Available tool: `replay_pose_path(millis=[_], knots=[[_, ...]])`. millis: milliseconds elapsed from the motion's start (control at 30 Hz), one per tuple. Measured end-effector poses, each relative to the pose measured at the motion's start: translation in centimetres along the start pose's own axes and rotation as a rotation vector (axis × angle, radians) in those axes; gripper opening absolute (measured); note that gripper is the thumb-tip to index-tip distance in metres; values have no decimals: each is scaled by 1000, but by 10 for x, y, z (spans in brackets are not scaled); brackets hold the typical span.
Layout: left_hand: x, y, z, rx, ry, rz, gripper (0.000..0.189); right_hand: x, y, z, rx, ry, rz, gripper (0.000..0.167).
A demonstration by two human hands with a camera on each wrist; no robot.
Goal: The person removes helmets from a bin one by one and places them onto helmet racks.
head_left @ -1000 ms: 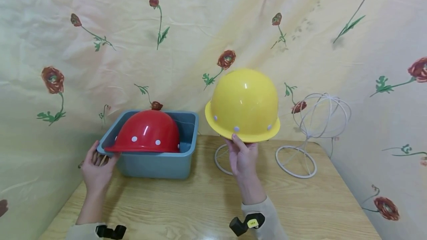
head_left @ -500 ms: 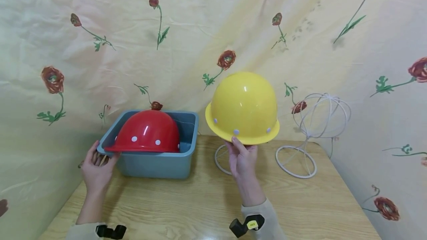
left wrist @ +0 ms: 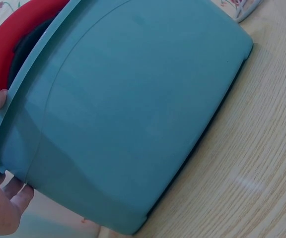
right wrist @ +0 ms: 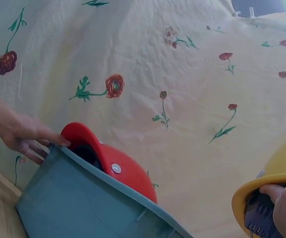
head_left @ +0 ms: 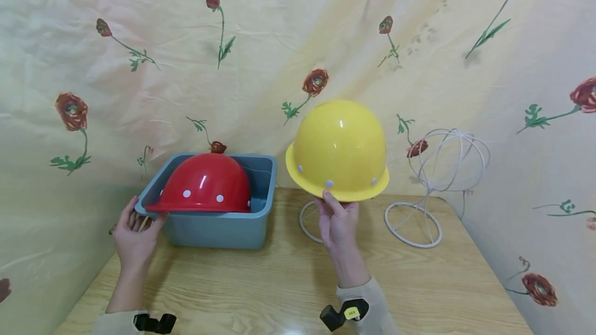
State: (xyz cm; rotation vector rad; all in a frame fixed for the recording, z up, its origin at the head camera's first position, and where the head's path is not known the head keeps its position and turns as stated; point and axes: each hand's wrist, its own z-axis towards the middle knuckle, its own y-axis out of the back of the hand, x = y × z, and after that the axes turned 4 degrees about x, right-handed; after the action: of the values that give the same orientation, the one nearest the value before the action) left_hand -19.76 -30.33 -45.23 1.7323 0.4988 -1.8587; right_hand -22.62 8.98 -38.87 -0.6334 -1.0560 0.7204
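A yellow hard hat (head_left: 341,149) is held upright above the table, the right hand (head_left: 342,224) gripping its brim with the thumb outside and the other fingers underneath. Dark lining (right wrist: 262,218) shows inside it in the right wrist view. Behind that hand, a white base ring (head_left: 303,226) is partly visible; the hat hides what rises from it, so I cannot tell whether the hat touches a stand. A red hard hat (head_left: 205,185) lies in the blue-grey bin (head_left: 216,231), its brim over the rim. The left hand (head_left: 136,239) grips the bin's front left corner, thumb beside that brim.
A white wire stand (head_left: 428,190) with a round cage top stands at the right on the wooden table (head_left: 261,288). Flower-printed cloth (head_left: 261,40) hangs close behind the bin and stand. Each wrist wears a black camera.
The yellow hard hat has come down slightly and leans a little differently in the right hand, then stays almost still. Left hand, bin and red hard hat have not moved.
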Motion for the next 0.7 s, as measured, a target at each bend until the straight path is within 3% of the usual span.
replay_pose_path(millis=[367, 700], knots=[[1, 0, 0, 3, 4, -5, 80, -6, 0, 0, -36, 2, -23, 50], [1, 0, 1, -2, 3, 0, 80, -8, 2, 2, -153, -52, -101, 45]])
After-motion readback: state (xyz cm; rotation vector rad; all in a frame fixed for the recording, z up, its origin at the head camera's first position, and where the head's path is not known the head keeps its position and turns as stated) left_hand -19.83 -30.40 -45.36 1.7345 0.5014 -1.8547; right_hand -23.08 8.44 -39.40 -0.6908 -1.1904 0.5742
